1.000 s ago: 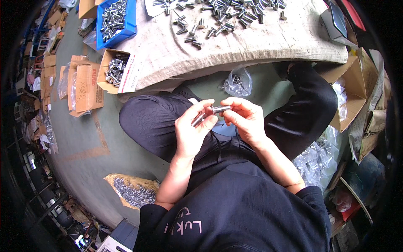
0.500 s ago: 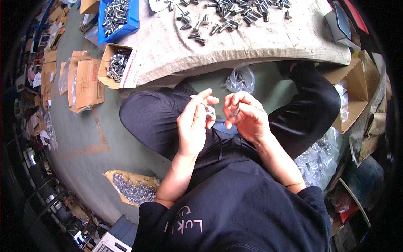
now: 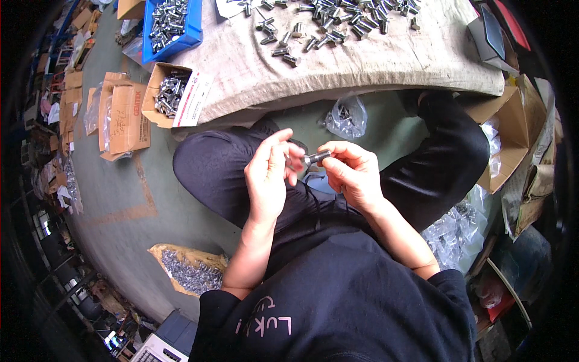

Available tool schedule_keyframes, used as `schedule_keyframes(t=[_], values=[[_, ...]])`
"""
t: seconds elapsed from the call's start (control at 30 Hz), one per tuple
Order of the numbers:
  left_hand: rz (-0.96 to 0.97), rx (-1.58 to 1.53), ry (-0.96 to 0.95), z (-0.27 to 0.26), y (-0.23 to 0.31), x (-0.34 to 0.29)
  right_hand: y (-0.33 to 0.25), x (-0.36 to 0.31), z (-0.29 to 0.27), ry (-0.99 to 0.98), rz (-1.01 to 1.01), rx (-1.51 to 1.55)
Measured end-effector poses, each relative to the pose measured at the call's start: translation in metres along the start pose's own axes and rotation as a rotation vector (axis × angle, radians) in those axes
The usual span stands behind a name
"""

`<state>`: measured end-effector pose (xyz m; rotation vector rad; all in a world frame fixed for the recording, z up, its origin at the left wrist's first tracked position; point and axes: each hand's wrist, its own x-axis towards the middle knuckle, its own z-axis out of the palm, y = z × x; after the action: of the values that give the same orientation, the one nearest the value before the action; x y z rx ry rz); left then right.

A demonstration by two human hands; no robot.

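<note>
A silver metal bolt (image 3: 317, 158) lies nearly level in front of my lap. My right hand (image 3: 356, 175) is closed on its right end, pinching it between thumb and fingers. My left hand (image 3: 269, 175) is close to the bolt's other end. Its fingers are apart, with the index finger stretched out and the lower fingers partly smeared by motion. Whether a fingertip touches the bolt, I cannot tell. Beyond my hands, many loose bolts (image 3: 329, 41) lie scattered on a cloth-covered surface (image 3: 253, 78).
A blue bin (image 3: 196, 37) and an open carton (image 3: 158, 73), both holding metal parts, stand at the far left. A clear bag of parts (image 3: 347, 117) lies between my legs. Sacking with small parts (image 3: 193, 271) is at lower left, clear bags (image 3: 455, 232) at right.
The bolt now shows lengthwise in my right hand's pinch. My left hand has shifted slightly left and its fingers have loosened from the shiny metal part they held before.
</note>
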<state>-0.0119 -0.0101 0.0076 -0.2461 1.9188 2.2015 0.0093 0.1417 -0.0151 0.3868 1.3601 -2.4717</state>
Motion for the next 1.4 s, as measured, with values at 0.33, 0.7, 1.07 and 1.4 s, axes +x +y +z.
schedule_keyframes(t=[0.33,0.7,1.07,1.4], values=[[-0.130,-0.005,-0.082,0.001,0.001,-0.008,0.001,0.000,0.002,-0.028,-0.038,0.072],[-0.017,-0.062,-0.059,0.000,-0.003,-0.007,0.001,-0.001,0.001,-0.033,-0.034,0.080],[0.242,0.268,-0.092,0.005,0.000,-0.006,0.003,0.000,0.000,-0.026,0.025,0.194],[-0.344,-0.631,-0.009,0.007,-0.010,0.001,0.007,0.000,0.006,-0.081,0.089,0.013]])
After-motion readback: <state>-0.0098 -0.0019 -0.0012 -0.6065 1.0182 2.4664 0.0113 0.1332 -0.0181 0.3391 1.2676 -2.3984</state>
